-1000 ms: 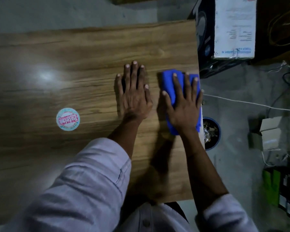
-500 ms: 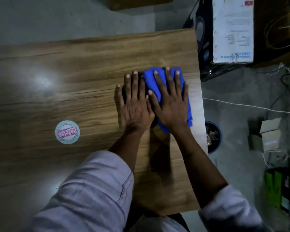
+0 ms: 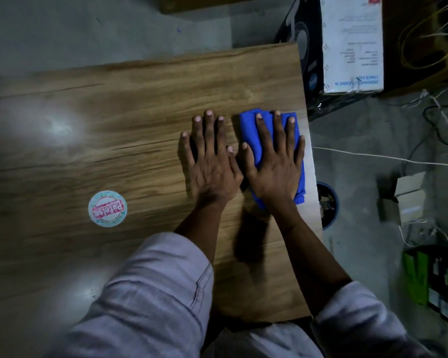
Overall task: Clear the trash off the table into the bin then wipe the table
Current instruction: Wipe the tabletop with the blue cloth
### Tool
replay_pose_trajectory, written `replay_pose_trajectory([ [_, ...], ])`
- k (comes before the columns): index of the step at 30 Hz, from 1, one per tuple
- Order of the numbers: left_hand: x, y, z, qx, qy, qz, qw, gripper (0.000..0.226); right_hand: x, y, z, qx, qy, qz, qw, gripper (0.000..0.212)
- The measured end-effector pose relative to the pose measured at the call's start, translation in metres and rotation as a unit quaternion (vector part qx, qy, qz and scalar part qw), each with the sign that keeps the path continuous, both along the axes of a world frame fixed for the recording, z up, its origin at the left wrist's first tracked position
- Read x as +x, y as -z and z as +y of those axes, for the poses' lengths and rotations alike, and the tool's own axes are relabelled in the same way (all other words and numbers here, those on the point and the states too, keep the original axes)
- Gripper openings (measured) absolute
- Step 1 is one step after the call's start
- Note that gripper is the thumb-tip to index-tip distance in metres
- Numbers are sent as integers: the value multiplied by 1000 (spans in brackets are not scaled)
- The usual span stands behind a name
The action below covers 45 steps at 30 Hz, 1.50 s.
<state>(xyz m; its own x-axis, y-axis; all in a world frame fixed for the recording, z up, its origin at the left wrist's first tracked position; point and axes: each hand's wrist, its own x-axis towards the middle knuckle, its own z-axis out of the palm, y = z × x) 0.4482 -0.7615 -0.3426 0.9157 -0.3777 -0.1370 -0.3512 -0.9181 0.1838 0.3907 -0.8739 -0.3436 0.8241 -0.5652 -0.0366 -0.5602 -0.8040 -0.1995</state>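
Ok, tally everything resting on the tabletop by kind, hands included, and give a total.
Blue cloth: 1
Round sticker: 1
Hands: 2, the left hand and the right hand
Total: 4

Wooden table (image 3: pixel 140 99): blue cloth (image 3: pixel 249 129), round sticker (image 3: pixel 107 208)

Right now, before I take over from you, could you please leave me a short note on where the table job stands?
Left hand: open, flat on the table, holding nothing.
Right hand: open, straight fingers pressing the blue cloth near the table's right edge.
Bin: on the floor beside that edge, trash inside.
Done, it seems: clearing the trash. Wiping is under way.
Left: wipe the rest of the top, including around the round sticker.
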Motion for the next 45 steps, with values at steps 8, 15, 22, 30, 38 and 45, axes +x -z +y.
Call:
replay_pose_trajectory([
  [8,1,-1,0,11,-1,9,1000,66,1,0,1,0,5,3,1000,65],
  [15,1,-1,-1,9,-3,7,1000,65,2,-1,1,0,2,1,1000,65],
  [22,1,-2,-1,15,0,6,1000,65,2,-1,1,-5,5,15,1000,66],
  [30,1,-3,-1,8,-3,6,1000,65,2,0,1,1,5,16,1000,66],
  [38,2,-1,0,14,-4,3,1000,64,10,2,2,-7,-76,24,997,65],
  [45,0,-2,-3,7,-3,1,1000,66,61,11,-72,6,41,-12,999,66],
])
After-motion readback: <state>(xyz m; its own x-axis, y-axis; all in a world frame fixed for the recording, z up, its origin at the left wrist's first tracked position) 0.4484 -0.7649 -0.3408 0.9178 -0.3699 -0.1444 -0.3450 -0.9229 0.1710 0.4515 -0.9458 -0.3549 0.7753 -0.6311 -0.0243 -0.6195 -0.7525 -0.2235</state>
